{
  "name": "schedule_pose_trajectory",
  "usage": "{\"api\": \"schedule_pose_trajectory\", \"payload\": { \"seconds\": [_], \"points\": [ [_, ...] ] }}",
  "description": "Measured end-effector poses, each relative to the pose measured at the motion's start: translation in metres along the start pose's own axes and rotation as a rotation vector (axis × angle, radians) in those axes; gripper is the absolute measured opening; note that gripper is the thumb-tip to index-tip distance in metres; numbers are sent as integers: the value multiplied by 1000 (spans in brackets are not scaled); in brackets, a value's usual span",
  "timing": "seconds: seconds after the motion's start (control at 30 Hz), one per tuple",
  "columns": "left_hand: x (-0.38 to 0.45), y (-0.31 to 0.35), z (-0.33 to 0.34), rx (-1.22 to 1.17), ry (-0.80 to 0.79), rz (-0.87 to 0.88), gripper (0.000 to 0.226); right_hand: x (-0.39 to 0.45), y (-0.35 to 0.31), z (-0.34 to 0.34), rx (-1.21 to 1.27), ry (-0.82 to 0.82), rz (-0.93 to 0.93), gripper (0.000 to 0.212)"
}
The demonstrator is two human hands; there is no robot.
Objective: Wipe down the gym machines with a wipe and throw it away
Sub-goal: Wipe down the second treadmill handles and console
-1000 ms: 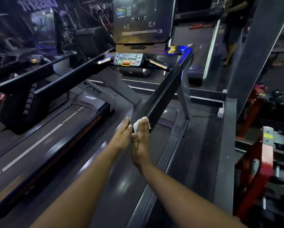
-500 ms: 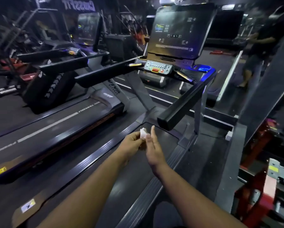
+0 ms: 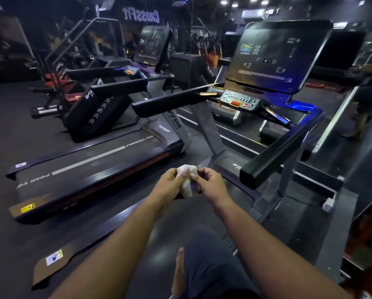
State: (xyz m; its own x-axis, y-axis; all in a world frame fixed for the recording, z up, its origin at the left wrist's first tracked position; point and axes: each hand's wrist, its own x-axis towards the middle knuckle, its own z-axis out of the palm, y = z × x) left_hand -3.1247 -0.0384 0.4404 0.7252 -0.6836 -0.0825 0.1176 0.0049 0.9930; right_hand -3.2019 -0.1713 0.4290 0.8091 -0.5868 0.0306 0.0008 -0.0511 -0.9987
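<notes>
Wipe [image 3: 186,180], white and crumpled, held up between both hands above the near end of the treadmill belt [image 3: 137,244]. Left hand [image 3: 170,186] curled round its left side, thumb and fingers pinching the top. Right hand [image 3: 211,185] pinching the right edge with curled fingertips. Just right of the hands, apart from them: black right handrail [image 3: 275,156], its blunt end nearest, running far toward the console. Farther, on the left: matching left handrail [image 3: 170,103]. Between the 2 rails at the far end: button panel [image 3: 240,101] with a red key, under a large dark screen [image 3: 273,59]. To the left, 1 more treadmill [image 3: 90,167] with a white stripe along its belt. Below the forearms: a bare foot [image 3: 178,275] and a dark trouser leg [image 3: 211,266]. Far right edge: another person's legs, blurred.
</notes>
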Motion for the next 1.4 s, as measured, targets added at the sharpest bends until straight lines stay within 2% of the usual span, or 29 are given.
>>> {"api": "schedule_pose_trajectory", "payload": {
  "seconds": [0.2, 0.33, 0.5, 0.57, 0.7, 0.9, 1.1, 1.17, 1.3, 1.4],
  "points": [
    [63, -10, -44, 74, 131, 49, 12, 67, 13, 23, 72, 20, 38, 6],
    [130, -9, -74, 10, 185, 15, 27, 138, 34, 51, 92, 36, 60, 17],
    [243, -6, -111, -61, 186, -71, 29, 247, 49, 75, 174, 162, 87, 17],
    [299, 6, -124, -63, 182, -109, 29, 299, 44, 84, 194, 208, 124, 16],
    [391, 46, -137, -13, 172, -169, 36, 378, 19, 88, 191, 184, 222, 13],
    [459, 106, -131, 36, 38, -211, 21, 448, -26, 71, 231, 195, 261, 5],
    [498, 175, -99, 176, -123, -178, 16, 476, -96, 39, 361, 223, 275, 18],
    [514, 197, -81, 219, -180, -166, 12, 485, -117, 19, 335, 255, 266, 14],
    [539, 214, -59, 227, -275, -186, 26, 501, -141, -13, 286, 363, 231, 2],
    [563, 214, -47, 204, -331, -223, 32, 514, -144, -29, 278, 437, 236, 3]
  ]
}}
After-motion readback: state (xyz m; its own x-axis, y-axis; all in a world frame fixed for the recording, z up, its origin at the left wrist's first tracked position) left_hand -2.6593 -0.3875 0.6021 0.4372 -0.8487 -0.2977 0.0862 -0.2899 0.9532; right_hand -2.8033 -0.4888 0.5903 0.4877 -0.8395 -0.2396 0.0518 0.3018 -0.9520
